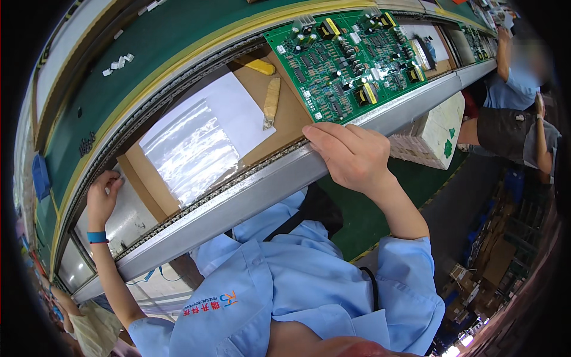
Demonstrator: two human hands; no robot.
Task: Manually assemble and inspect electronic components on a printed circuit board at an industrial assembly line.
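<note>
A green circuit board full of components lies across the conveyor's two chain rails. My right hand is closed at the board's near left corner, its thumb and fingers pinching the edge just above the metal rail. On the left, my left hand has its fingers curled beside the end of a cardboard tray; whatever they hold, if anything, is too small to make out. Between the hands, the tray carries a clear plastic bag, white paper, a tan-wrapped blade-shaped tool and a yellow-handled tool.
A silver rail runs along my side of the conveyor. Beyond it is a green bench with small white connectors and a blue bin. A white foam box stands right of my arm. Co-workers are at the far right.
</note>
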